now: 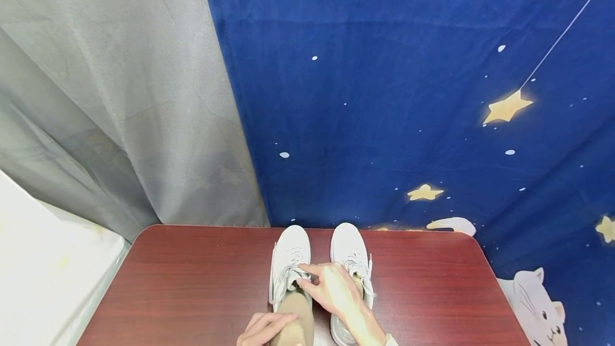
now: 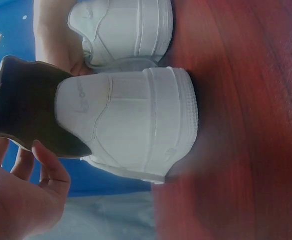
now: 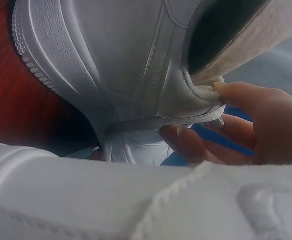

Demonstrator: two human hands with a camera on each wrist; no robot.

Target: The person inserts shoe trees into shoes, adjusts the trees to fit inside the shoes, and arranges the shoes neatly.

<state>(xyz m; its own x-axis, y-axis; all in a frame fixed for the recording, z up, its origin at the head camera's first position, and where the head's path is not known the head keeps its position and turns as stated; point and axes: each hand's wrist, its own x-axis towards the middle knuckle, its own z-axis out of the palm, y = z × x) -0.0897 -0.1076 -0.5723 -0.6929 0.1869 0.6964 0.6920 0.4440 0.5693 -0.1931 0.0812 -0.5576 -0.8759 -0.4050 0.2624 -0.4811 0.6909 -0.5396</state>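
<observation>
Two white lace-up sneakers stand side by side with toes pointing away, the left sneaker (image 1: 291, 244) and the right sneaker (image 1: 347, 242). Out of the left sneaker's opening rises a hollow beige foot form (image 2: 31, 95), its top open. My left hand (image 2: 26, 185) grips this form by its upper edge, thumb on the near side and fingers around it. Reaching across the right sneaker, my right hand (image 1: 331, 287) is at the left sneaker's tongue. Its thumb and fingers pinch the flat white shoelace (image 3: 195, 119) there.
The sneakers stand on a reddish-brown wooden table (image 1: 202, 271) with rounded far corners. Behind it hang a blue star-patterned curtain (image 1: 365, 105) and a grey curtain (image 1: 158, 95). A white surface (image 1: 53, 271) lies to the left.
</observation>
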